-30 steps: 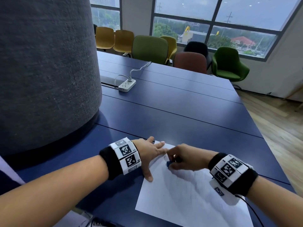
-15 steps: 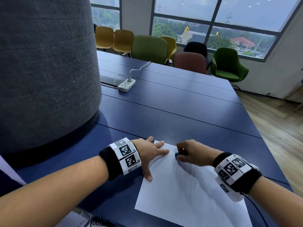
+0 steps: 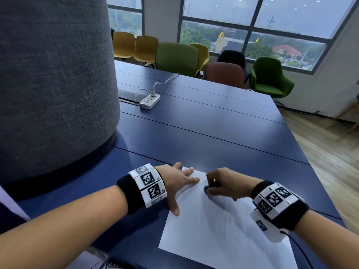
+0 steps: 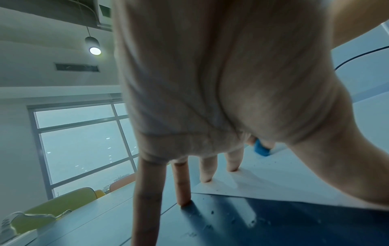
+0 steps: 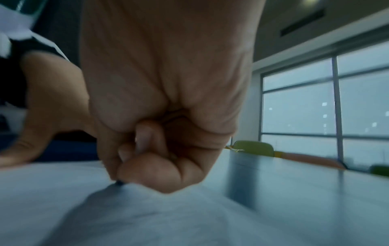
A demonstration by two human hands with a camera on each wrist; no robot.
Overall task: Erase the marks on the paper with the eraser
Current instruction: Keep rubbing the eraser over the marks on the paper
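A white sheet of paper point(image 3: 223, 235) lies on the blue table point(image 3: 194, 133) near its front edge, with faint pencil marks point(image 3: 223, 208) across its middle. My left hand point(image 3: 180, 181) lies flat with spread fingers on the sheet's far left corner, some fingertips point(image 4: 206, 179) on the paper point(image 4: 263, 183). My right hand point(image 3: 219, 184) is curled around a small blue eraser point(image 3: 206, 188) and presses it onto the sheet near the far edge. In the left wrist view the blue eraser point(image 4: 261, 149) shows under the right fingers. The right wrist view shows my fist point(image 5: 147, 158) on the paper point(image 5: 105, 208).
A big grey fabric-covered column point(image 3: 54, 84) stands on the table at the left. A white power strip point(image 3: 150, 101) with its cable lies further back. Coloured chairs point(image 3: 176, 57) line the far side under the windows. The table's right edge point(image 3: 303, 152) drops to wooden floor.
My right hand with the eraser has slid away from me and back a little toward the left hand, rubbing the sheet's upper part. The left hand has stayed in place.
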